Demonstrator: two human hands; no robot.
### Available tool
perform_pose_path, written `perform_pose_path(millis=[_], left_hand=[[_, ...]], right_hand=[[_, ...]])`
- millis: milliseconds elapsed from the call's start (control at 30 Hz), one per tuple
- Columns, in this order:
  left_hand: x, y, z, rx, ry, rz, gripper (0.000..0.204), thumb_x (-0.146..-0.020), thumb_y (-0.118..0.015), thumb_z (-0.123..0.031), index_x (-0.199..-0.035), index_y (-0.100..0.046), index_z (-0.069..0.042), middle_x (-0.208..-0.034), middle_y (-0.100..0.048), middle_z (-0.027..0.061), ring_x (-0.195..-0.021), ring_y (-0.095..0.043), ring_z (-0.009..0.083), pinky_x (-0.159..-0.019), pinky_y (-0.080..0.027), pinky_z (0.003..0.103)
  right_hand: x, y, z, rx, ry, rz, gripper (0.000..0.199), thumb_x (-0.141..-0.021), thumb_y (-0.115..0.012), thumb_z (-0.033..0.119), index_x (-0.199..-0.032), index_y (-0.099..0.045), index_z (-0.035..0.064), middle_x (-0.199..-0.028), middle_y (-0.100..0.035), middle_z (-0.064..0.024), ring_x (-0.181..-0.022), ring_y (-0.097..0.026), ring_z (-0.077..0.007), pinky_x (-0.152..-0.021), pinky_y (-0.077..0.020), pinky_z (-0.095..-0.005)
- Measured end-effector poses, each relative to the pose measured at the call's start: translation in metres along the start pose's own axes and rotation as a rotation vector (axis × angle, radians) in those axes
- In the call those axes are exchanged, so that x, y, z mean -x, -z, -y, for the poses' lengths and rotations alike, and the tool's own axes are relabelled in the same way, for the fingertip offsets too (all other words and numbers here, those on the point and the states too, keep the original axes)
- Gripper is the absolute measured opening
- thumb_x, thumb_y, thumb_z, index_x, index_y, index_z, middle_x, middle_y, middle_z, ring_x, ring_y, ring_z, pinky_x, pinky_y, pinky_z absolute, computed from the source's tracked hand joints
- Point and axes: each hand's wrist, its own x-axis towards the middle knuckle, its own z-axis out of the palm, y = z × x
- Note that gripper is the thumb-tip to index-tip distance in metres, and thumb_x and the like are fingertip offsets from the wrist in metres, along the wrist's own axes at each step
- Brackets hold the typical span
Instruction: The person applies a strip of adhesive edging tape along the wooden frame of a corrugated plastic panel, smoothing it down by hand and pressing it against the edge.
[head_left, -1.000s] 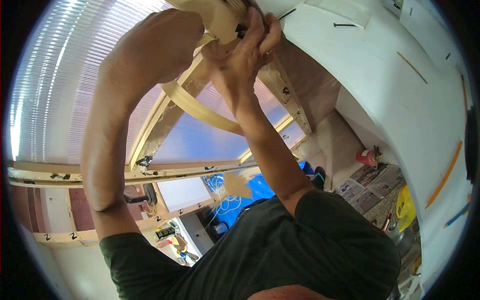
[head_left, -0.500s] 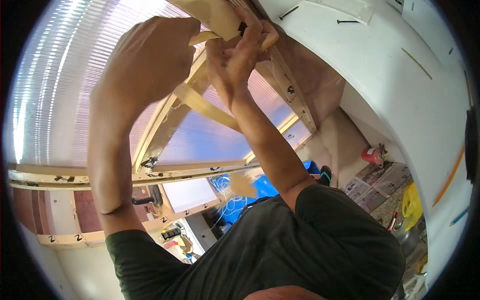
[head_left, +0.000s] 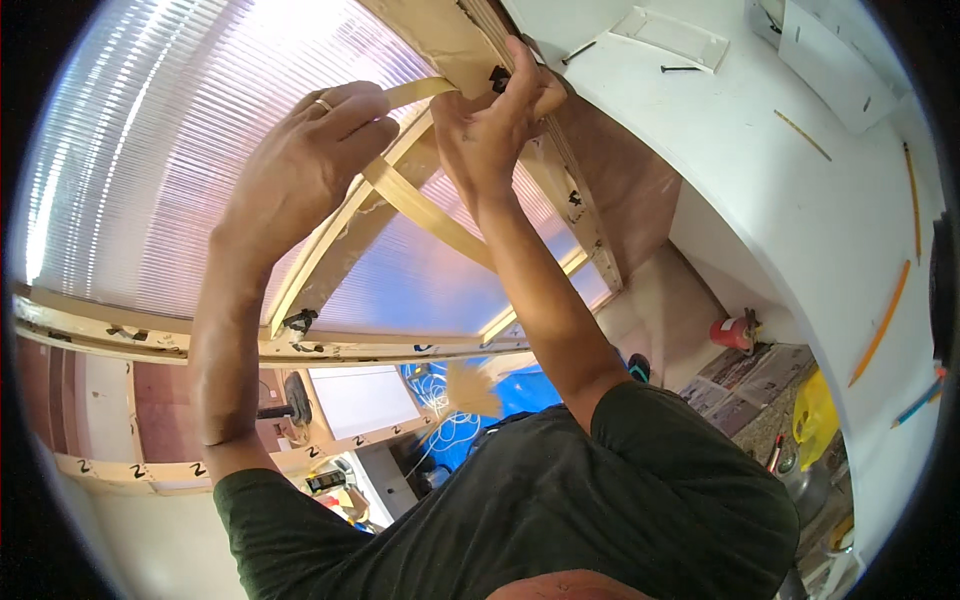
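Note:
A thin, flexible pale yellow strip (head_left: 430, 214) runs from my left hand (head_left: 318, 155) down behind my right forearm. A shorter stretch of it spans the gap between my two hands. My left fingers are closed round the strip, with a ring on one of them. At the upper corner of a wooden frame (head_left: 335, 250), my right hand (head_left: 485, 135) holds the strip's far end by the thumb, its index finger pointing up along the beam. Whether that end is pinched or pressed on the wood is hidden. Translucent ribbed panels (head_left: 170, 140) fill the frame.
On the right a white curved tabletop (head_left: 740, 130) carries screws, pencils and a shallow clear tray (head_left: 670, 38). Below lie a red container (head_left: 735, 332), newspaper (head_left: 755, 385) and a yellow bag (head_left: 817, 420). A clamp (head_left: 292, 402), white cable (head_left: 455, 415) and blue sheet (head_left: 525, 385) are beyond the frame.
My left hand has drawn down and turned, so its fingers and ring now show. The strip between the hands shows longer. The right hand stays near the frame's corner.

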Motion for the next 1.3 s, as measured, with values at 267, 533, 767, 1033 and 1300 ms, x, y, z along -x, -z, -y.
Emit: perform_pose_path(millis=[267, 533, 767, 1033, 1300], left_hand=[[0.001, -0.034, -0.007, 0.530, 0.481, -0.400, 0.014, -0.098, -0.074, -0.002, -0.110, -0.081, -0.002, -0.100, -0.081, 0.0126, -0.088, -0.080, 0.0207, -0.079, -0.063, 0.034], [-0.029, -0.051, -0.030, -0.008, 0.450, -0.745, 0.019, -0.092, -0.084, -0.016, -0.106, -0.081, -0.004, -0.097, -0.078, 0.0109, -0.097, -0.069, 0.0295, -0.083, -0.054, 0.041], [-0.026, -0.056, -0.041, 0.237, 0.607, -0.811, 0.059, -0.088, -0.083, -0.006, -0.143, -0.062, -0.001, -0.126, -0.069, 0.0192, -0.105, -0.065, 0.0367, -0.090, -0.056, 0.045], [0.001, -0.119, -0.071, 0.260, 0.610, -0.661, 0.035, -0.089, -0.074, -0.005, -0.123, -0.074, -0.008, -0.113, -0.069, 0.0155, -0.102, -0.066, 0.0386, -0.087, -0.054, 0.049], [-0.035, -0.109, -0.082, -0.018, 0.680, -0.397, 0.028, -0.093, -0.067, -0.016, -0.120, -0.077, -0.015, -0.105, -0.062, 0.0111, -0.092, -0.059, 0.0366, -0.081, -0.043, 0.051]], right_hand=[[-0.003, 0.009, 0.014, 0.022, -0.095, 0.080, 0.089, -0.077, -0.075, 0.008, -0.156, -0.035, 0.0029, -0.136, -0.043, -0.0268, -0.131, -0.037, -0.0422, -0.105, -0.0293, -0.0594], [0.002, -0.002, 0.019, 0.120, -0.082, 0.079, 0.089, -0.079, -0.071, 0.010, -0.158, -0.031, 0.0018, -0.133, -0.040, -0.0274, -0.127, -0.036, -0.0438, -0.106, -0.0292, -0.0584], [-0.005, -0.001, 0.018, 0.155, -0.148, 0.109, 0.090, -0.076, -0.077, 0.019, -0.155, -0.036, 0.0107, -0.130, -0.039, -0.0241, -0.127, -0.034, -0.0421, -0.109, -0.0325, -0.0585], [-0.024, 0.051, -0.027, 0.035, 0.072, 0.419, 0.085, -0.086, -0.085, 0.027, -0.159, -0.045, 0.0096, -0.142, -0.050, -0.0240, -0.138, -0.043, -0.0412, -0.110, -0.0426, -0.0545], [-0.030, 0.068, -0.010, -0.029, 0.322, 0.278, 0.046, -0.091, -0.081, 0.009, -0.135, -0.069, 0.0075, -0.131, -0.060, -0.0189, -0.119, -0.063, -0.0375, -0.099, -0.0544, -0.0450]])
